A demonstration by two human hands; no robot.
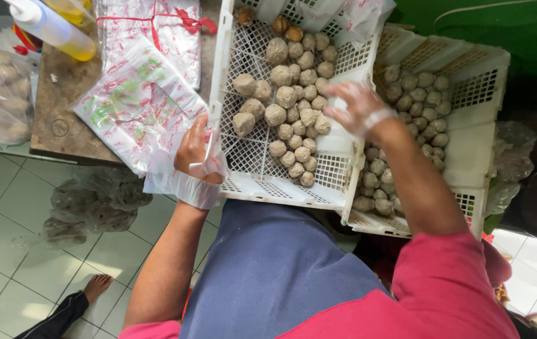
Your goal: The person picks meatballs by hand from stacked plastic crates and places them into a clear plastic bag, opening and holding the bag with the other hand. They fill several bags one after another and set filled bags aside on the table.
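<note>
Left hand (196, 154): clear bag (184, 185) | meatballs (290, 110): round, grey-brown, heaped

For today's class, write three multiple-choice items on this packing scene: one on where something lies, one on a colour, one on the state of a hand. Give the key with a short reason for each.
1. Where does the person's right hand rest?
A. Over the meatballs in the near white crate
B. On the oil bottle
C. On the floor

2. What colour is the liquid in the squeeze bottle on the table?
A. Blue
B. Yellow
C. Red

3. What is the left hand doing?
A. Hanging free at the person's side
B. Holding a clear plastic bag
C. Gripping a knife

Key:
1 A, the gloved hand is spread over the pile in the near crate, beside the second crate.
2 B, the liquid shows yellow through the bottle.
3 B, the fingers close on the thin bag at the crate's edge.
</note>
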